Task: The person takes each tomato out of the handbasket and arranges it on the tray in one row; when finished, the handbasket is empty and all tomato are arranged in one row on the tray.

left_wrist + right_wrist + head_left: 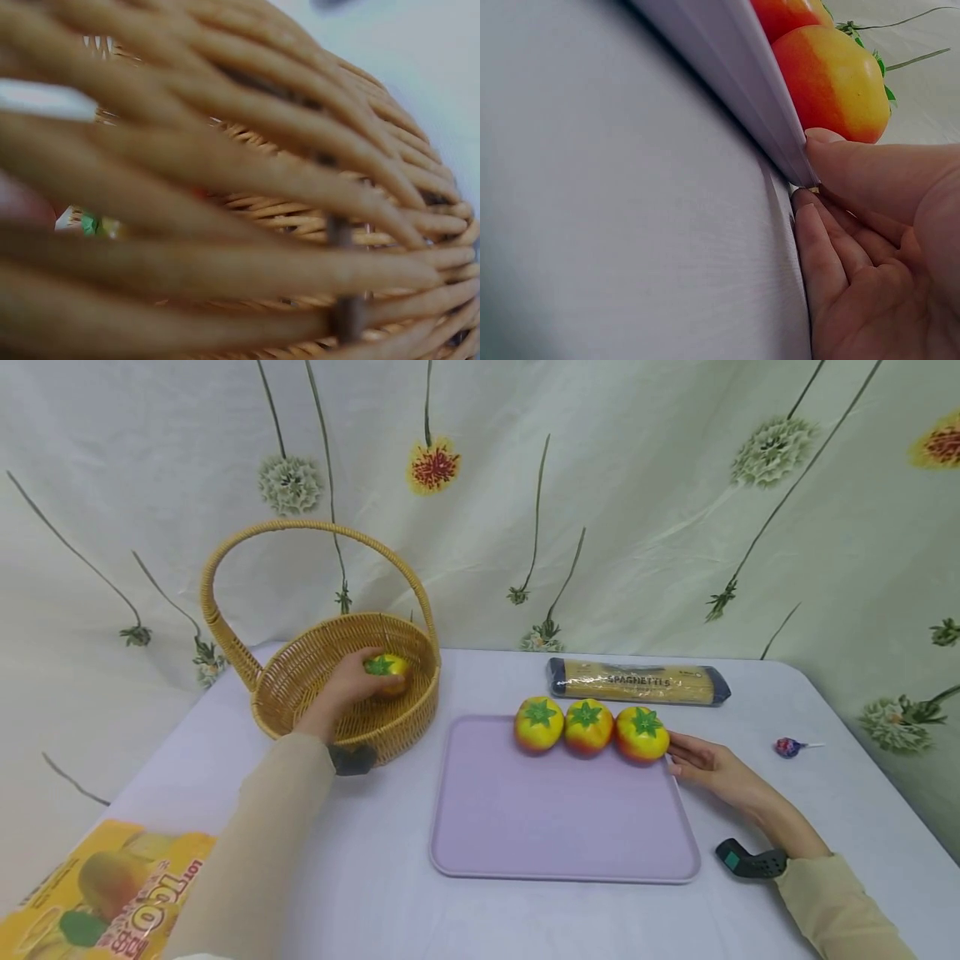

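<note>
In the head view my left hand (352,681) reaches into the wicker basket (405,739) and grips a yellow-red tomato (395,667) with a green star-shaped top. Basket weave fills most of the left wrist view and largely hides that hand. Three similar tomatoes, the left one (538,725), the middle one (588,727) and the right one (642,735), sit in a row along the far edge of the lilac tray (562,818). At the tray's far right corner my right hand (716,772) pinches the rim, thumb on top and fingers below, beside the right tomato.
A pack of spaghetti (637,682) lies behind the tray. Over to the right is a wrapped lollipop (789,747). An orange-yellow packet (112,893) occupies the near left corner. The basket's tall handle (322,525) arches above its opening, and a flowered cloth hangs behind the table.
</note>
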### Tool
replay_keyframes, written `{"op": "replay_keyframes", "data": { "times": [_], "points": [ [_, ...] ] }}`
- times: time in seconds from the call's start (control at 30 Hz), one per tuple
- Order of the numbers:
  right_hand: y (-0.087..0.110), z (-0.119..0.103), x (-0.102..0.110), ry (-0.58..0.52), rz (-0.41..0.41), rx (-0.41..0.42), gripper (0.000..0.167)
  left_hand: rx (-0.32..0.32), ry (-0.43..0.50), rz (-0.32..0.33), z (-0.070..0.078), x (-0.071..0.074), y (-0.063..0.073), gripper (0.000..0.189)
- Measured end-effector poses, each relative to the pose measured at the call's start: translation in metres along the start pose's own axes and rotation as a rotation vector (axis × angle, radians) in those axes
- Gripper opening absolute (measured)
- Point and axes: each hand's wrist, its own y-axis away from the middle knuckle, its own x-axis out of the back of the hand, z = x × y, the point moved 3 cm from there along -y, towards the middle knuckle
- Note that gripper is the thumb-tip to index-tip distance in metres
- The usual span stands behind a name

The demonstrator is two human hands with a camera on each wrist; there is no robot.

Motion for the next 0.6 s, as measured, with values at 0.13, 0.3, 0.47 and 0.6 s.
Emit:
{"op": "replay_keyframes", "data": {
  "times": [0.13, 0.3, 0.47, 0.6],
  "points": [
    [-0.001, 0.001, 0.000, -0.007, 0.007, -0.015, 0.063, -0.014, 0.050, 0.026, 0.001, 0.003, 0.003, 0.074],
    [-0.003, 0.002, 0.000, -0.013, 0.007, -0.014, 0.063, -0.002, 0.152, 0.053, 0.001, 0.008, 0.009, 0.076],
    [-0.002, 0.000, 0.000, 0.001, 0.006, 0.021, 0.061, -0.032, 0.231, 0.108, 0.011, 0.011, 0.015, 0.076],
    [0.000, 0.001, 0.001, -0.003, 0.012, 0.025, 0.061, -0.077, 0.311, 0.161, 0.026, 0.013, 0.024, 0.075]
  ]
}}
